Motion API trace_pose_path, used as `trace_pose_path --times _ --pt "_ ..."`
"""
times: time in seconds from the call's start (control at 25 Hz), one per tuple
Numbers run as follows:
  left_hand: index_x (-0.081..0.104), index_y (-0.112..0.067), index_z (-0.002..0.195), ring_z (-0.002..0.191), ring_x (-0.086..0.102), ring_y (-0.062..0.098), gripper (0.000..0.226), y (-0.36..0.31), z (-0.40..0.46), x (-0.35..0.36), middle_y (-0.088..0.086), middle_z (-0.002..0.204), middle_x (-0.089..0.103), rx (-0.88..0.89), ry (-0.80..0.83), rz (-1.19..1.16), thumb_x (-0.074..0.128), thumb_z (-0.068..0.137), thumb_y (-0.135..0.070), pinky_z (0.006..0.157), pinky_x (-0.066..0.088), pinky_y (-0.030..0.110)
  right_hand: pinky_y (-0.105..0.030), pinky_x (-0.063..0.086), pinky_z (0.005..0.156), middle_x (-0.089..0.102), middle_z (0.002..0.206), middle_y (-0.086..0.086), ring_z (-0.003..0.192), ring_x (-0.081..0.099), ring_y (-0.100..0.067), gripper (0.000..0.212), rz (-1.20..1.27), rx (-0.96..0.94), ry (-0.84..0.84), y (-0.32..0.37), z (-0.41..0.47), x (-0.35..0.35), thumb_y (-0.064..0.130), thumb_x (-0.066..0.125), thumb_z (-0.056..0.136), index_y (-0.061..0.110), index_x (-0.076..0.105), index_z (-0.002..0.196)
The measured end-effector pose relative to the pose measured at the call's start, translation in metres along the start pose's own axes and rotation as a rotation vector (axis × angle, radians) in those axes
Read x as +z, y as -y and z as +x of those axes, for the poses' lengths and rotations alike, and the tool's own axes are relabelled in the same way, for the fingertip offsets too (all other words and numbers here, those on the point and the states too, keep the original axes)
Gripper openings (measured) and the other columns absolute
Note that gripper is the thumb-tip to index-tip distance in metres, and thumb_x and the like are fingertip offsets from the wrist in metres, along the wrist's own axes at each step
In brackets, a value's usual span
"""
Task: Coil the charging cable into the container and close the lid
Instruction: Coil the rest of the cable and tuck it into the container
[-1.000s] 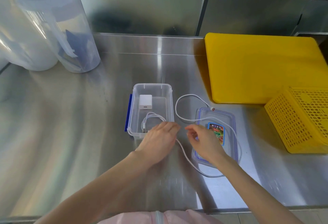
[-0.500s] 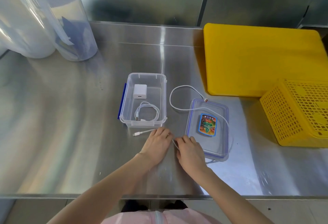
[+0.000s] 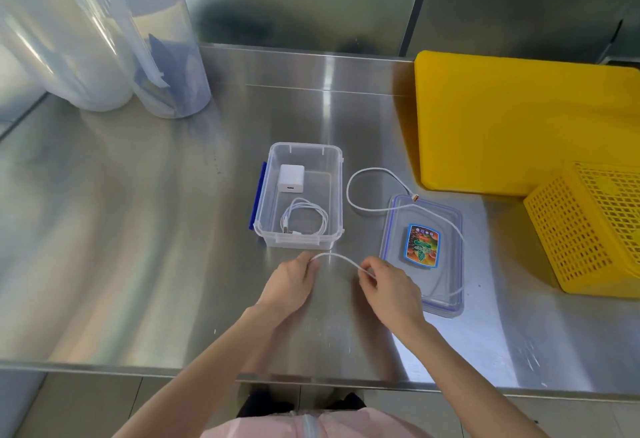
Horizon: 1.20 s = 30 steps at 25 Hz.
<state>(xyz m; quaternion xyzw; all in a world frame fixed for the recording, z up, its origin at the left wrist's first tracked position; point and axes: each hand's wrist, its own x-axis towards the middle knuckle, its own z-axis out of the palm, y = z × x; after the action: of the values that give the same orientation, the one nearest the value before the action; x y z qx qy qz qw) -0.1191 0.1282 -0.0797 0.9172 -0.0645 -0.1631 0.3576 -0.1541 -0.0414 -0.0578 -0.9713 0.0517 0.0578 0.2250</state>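
A clear plastic container point(image 3: 334, 160) stands open on the steel counter, holding a white charger block point(image 3: 291, 178) and a coiled white cable point(image 3: 304, 217). Its clear lid point(image 3: 450, 215) with a colourful sticker lies flat to the right. A second white charging cable point(image 3: 353, 191) loops from beside the container across the lid and down to my hands. My left hand point(image 3: 289, 285) pinches one end of it just in front of the container. My right hand point(image 3: 389, 285) pinches the cable a short span further along, so it arches between them.
A yellow cutting board point(image 3: 519, 125) lies at the back right, with a yellow mesh basket point(image 3: 588, 229) in front of it. Two clear plastic rolls point(image 3: 114, 39) stand at the back left. The counter's front edge point(image 3: 311, 377) runs just below my wrists.
My hands moved back from the container to the counter in front of it, then spread apart. The loose cable end that lay on the counter is now lifted, arching between my hands.
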Motion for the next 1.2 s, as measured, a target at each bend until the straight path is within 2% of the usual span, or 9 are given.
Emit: trace_pose_path --times 0.2,0.32,0.44,0.52,0.6,0.72,0.8,0.92,1.2 --pt "0.048 -0.020 0.058 0.034 0.033 0.004 0.038 0.008 -0.010 -0.039 -0.010 0.042 0.038 -0.225 -0.071 -0.534 0.043 0.095 -0.026 0.038 0.029 0.016 -0.031 0.044 0.067 0.063 0.065 0.002 0.075 0.057 -0.028 0.031 0.067 0.038 0.004 0.015 0.004 -0.007 0.049 0.046 0.087 0.021 0.056 0.079" --pt "0.045 -0.015 0.064 0.026 0.019 0.000 0.035 0.025 -0.014 -0.067 -0.012 0.032 0.026 -0.311 -0.093 -0.986 0.038 0.097 -0.022 0.028 0.014 0.010 -0.027 0.036 0.060 0.042 0.045 0.007 0.062 0.046 -0.020 0.032 0.056 0.006 0.022 0.017 0.003 -0.014 0.052 0.049 0.084 0.024 0.048 0.068" --pt "0.044 -0.017 0.067 0.022 0.020 0.002 0.032 0.047 -0.017 -0.099 -0.007 0.030 0.026 -0.350 -0.147 -1.322 0.034 0.097 -0.022 0.026 0.013 0.011 -0.027 0.036 0.057 0.042 0.043 0.006 0.056 0.044 -0.018 0.030 0.085 -0.067 0.017 0.013 0.002 -0.020 0.045 0.052 0.085 0.026 0.047 0.063" --pt "0.048 -0.015 0.070 0.022 0.025 0.004 0.015 0.057 -0.021 -0.117 -0.006 0.031 0.030 -0.336 -0.171 -1.538 0.053 0.084 -0.017 0.027 0.017 0.011 -0.030 0.038 0.057 0.050 0.049 0.004 0.055 0.047 -0.019 0.027 0.141 -0.121 0.035 0.009 0.001 -0.026 0.039 0.053 0.085 0.026 0.048 0.062" --pt "0.057 -0.011 0.080 0.028 0.030 0.004 0.034 0.060 -0.026 -0.125 -0.009 0.038 0.034 -0.293 -0.171 -1.657 0.072 0.049 -0.015 0.031 0.024 0.012 -0.032 0.043 0.060 0.063 0.063 0.000 0.062 0.055 -0.019 0.021 0.127 -0.184 0.101 0.012 0.000 -0.029 0.034 0.052 0.087 0.022 0.058 0.071" --pt "0.059 -0.015 0.095 0.037 0.036 0.004 0.017 0.047 -0.028 -0.118 -0.009 0.046 0.039 -0.210 -0.187 -1.574 0.053 0.080 -0.008 0.038 0.031 0.012 -0.022 0.038 0.061 0.063 0.076 0.007 0.070 0.055 -0.014 0.019 0.018 -0.357 0.186 0.035 -0.003 -0.029 0.026 0.049 0.088 0.022 0.067 0.089" --pt "0.058 -0.020 0.099 0.040 0.040 0.002 0.026 0.030 -0.027 -0.108 -0.013 0.045 0.045 -0.138 -0.182 -1.286 0.033 0.097 -0.012 0.042 0.034 0.010 -0.020 0.038 0.065 0.066 0.080 0.006 0.075 0.058 -0.013 0.021 -0.004 -0.469 0.217 0.053 -0.006 -0.028 0.026 0.049 0.088 0.022 0.068 0.094" --pt "0.062 -0.020 0.096 0.047 0.052 -0.001 0.027 0.016 -0.028 -0.093 -0.012 0.049 0.059 -0.018 -0.153 -0.929 0.036 0.098 -0.016 0.050 0.043 0.009 -0.020 0.044 0.075 0.071 0.090 0.007 0.085 0.059 -0.009 0.019 0.078 -0.533 0.265 0.075 -0.009 -0.032 0.027 0.053 0.087 0.024 0.069 0.096" --pt "0.063 -0.016 0.088 0.053 0.062 0.000 0.030 0.003 -0.042 -0.077 -0.008 0.051 0.066 -0.023 0.104 -0.770 0.035 0.098 -0.018 0.062 0.052 0.013 -0.014 0.039 0.063 0.064 0.079 0.006 0.069 0.055 -0.010 0.021 0.215 -0.510 0.129 0.099 -0.001 -0.047 0.029 0.052 0.089 0.017 0.069 0.093"
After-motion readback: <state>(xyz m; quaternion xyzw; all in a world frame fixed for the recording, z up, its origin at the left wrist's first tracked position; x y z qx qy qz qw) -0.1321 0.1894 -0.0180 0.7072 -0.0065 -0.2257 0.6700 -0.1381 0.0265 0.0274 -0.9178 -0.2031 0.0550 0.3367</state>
